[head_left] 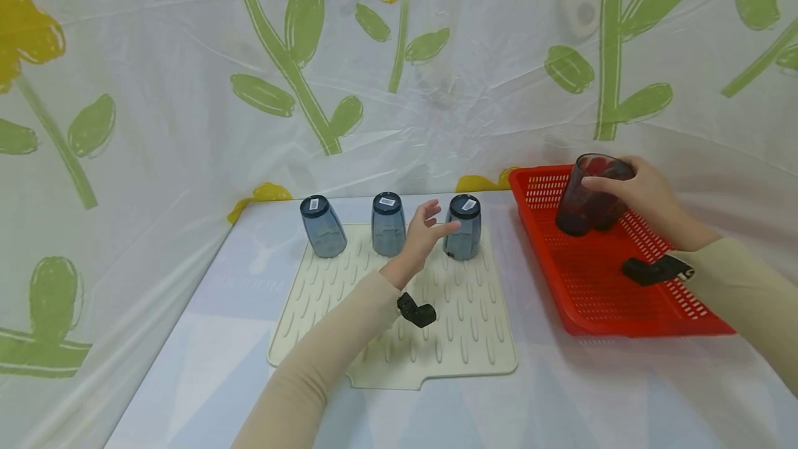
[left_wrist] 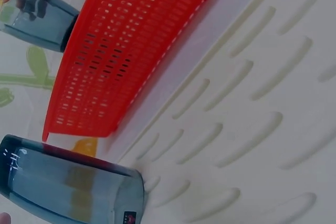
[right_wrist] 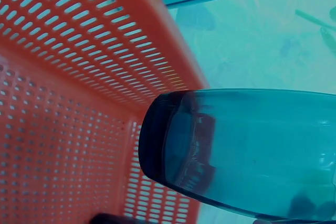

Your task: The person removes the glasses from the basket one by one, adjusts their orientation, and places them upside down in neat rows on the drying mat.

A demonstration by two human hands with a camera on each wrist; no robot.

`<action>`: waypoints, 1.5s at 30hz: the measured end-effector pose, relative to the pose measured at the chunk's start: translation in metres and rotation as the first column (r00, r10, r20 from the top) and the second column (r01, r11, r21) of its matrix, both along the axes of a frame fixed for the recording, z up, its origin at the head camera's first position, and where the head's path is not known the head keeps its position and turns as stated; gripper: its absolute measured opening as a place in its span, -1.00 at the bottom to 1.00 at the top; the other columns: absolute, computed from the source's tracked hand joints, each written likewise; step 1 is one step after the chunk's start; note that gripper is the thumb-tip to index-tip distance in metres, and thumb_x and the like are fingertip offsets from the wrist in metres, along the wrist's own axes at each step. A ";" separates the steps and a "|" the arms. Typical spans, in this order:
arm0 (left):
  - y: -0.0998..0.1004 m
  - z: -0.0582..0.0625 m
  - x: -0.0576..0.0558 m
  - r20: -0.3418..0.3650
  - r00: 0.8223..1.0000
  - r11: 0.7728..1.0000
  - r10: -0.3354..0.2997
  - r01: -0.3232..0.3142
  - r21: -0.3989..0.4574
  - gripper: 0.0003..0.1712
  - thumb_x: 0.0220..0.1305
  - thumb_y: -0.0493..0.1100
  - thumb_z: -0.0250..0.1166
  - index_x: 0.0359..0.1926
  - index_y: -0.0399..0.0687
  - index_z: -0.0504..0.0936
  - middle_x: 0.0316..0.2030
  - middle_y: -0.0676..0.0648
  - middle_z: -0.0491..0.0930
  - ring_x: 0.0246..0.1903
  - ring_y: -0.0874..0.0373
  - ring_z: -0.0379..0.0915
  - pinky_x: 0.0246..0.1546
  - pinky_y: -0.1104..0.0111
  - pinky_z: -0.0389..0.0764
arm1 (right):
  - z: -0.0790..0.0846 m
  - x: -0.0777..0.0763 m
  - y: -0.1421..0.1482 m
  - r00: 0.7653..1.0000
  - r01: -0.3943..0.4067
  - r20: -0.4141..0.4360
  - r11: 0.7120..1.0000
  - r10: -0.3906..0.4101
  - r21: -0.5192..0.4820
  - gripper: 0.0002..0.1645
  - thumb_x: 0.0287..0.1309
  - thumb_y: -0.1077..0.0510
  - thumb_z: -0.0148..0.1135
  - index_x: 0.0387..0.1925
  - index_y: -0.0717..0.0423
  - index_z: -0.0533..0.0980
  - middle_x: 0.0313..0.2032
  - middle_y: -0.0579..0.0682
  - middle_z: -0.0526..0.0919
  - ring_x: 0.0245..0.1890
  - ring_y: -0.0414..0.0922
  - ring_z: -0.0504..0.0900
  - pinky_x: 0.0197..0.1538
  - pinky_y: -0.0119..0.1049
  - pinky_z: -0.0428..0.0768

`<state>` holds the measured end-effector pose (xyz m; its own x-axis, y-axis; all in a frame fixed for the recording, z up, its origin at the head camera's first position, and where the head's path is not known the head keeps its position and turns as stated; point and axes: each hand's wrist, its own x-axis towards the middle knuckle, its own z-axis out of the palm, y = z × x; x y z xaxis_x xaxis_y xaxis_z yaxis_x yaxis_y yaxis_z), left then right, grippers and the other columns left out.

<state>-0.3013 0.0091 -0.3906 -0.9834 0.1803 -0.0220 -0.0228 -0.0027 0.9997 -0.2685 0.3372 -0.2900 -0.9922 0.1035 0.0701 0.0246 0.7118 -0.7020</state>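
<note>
Head view shows a person's right hand (head_left: 654,199) gripping a tinted glass (head_left: 581,206) over the far part of a red basket (head_left: 548,270). Thumb and fingers wrap the upper part of the glass near its rim, with the thumb on the side towards the wearer. The glass tilts, mouth up and heavy base down; holding it high like this probably keeps the hand clear of the basket's walls. Whether the base touches the basket I cannot tell.

To the left, a pale ridged mat (head_left: 461,339) lies flat on the bench (head_left: 206,366), with a strip of bench between it and the basket. Three matching glasses stand mouth down in a row along its far end: the left glass (head_left: 328,233), the middle glass (head_left: 388,229) and the right glass (head_left: 469,242). Standing them that way likely lets water run out, with the ridges giving it somewhere to go, and the gaps between them leave room for fingers. Labels show on their upturned bases.

The left hand (head_left: 419,240) holds nothing. Its thumb and fingers are spread wide over the mat, between the middle and right glasses; the thumb tip overlaps the right glass in the head view, and contact cannot be told. A flowered cloth (head_left: 187,89) hangs behind everything, and a black camera (head_left: 416,310) sits at the left wrist.
</note>
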 end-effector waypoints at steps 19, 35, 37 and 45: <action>-0.013 0.012 0.025 -0.065 0.990 0.992 -0.122 0.121 -0.020 -0.26 0.14 -0.22 0.28 0.32 -0.07 0.18 0.29 -0.15 0.22 0.27 -0.04 0.11 0.26 0.14 0.17 | 0.030 0.023 -0.020 0.998 -0.051 -0.050 0.997 0.048 -0.052 -0.19 0.11 -0.18 0.15 0.23 0.19 0.14 -0.13 -0.02 0.36 -0.31 -0.38 0.36 -0.37 -0.60 0.41; -0.021 0.020 0.054 -0.120 0.960 0.967 -0.254 0.256 -0.002 -0.24 0.14 -0.29 0.24 0.33 -0.22 0.11 0.29 -0.24 0.19 0.29 -0.14 0.07 0.28 0.07 0.10 | 0.031 0.044 -0.057 0.991 -0.121 -0.073 0.988 0.114 -0.097 -0.40 0.10 -0.12 0.20 0.10 0.02 0.28 -0.36 -0.41 0.47 -0.35 -0.33 0.44 -0.39 -0.44 0.48; -0.022 0.019 0.058 -0.134 0.954 0.962 -0.270 0.272 -0.004 -0.23 0.14 -0.27 0.25 0.33 -0.22 0.11 0.29 -0.25 0.18 0.29 -0.14 0.06 0.28 0.08 0.10 | 0.030 0.046 -0.062 0.990 -0.131 -0.071 0.985 0.123 -0.115 -0.41 0.10 -0.09 0.21 0.10 0.01 0.28 -0.35 -0.40 0.47 -0.36 -0.33 0.44 -0.39 -0.43 0.47; -0.020 0.013 0.070 -0.163 0.942 0.955 -0.294 0.296 -0.012 -0.26 0.13 -0.28 0.25 0.31 -0.19 0.14 0.28 -0.18 0.22 0.26 -0.07 0.12 0.27 0.14 0.15 | 0.019 0.055 -0.078 0.980 -0.196 -0.079 0.952 0.183 -0.235 -0.36 0.15 0.01 0.18 0.21 0.10 0.21 -0.21 -0.36 0.45 -0.24 -0.40 0.45 -0.24 -0.59 0.44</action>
